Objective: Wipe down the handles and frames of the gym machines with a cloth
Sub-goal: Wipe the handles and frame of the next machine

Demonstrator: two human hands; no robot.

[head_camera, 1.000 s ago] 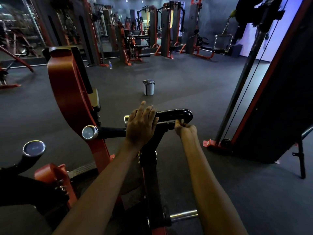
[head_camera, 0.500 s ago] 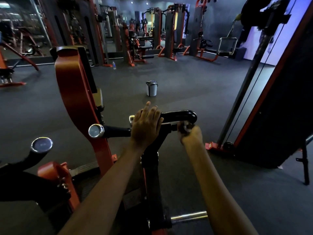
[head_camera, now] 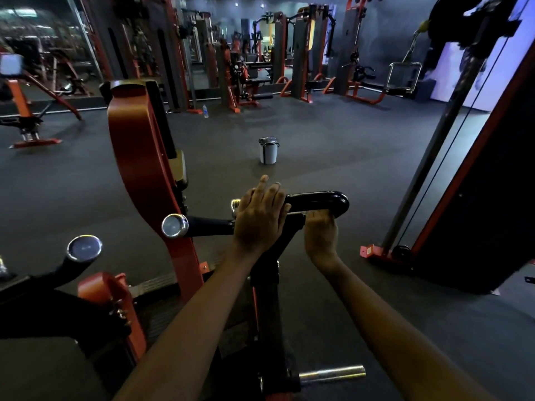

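Note:
A black curved handle [head_camera: 324, 199] tops the dark post of the machine in front of me. My left hand [head_camera: 260, 218] rests on top of it where it meets the straight grip, fingers laid loosely over the bar and the index finger lifted. My right hand [head_camera: 321, 234] is under the curve, with its fingers curled up around the lower bar of the handle. No cloth shows in either hand. The straight grip ends in a chrome cap [head_camera: 174, 225] beside the orange frame [head_camera: 139, 157].
A second capped handle [head_camera: 84, 248] sticks up at lower left. A white bucket [head_camera: 268, 150] stands on the dark floor ahead, with a water bottle [head_camera: 205, 111] farther back. A tall cable machine [head_camera: 477, 212] blocks the right side. A chrome bar [head_camera: 333, 373] juts out below.
My right hand has shifted slightly under the curved handle. My left hand has stayed on top of it. The view has drifted a little.

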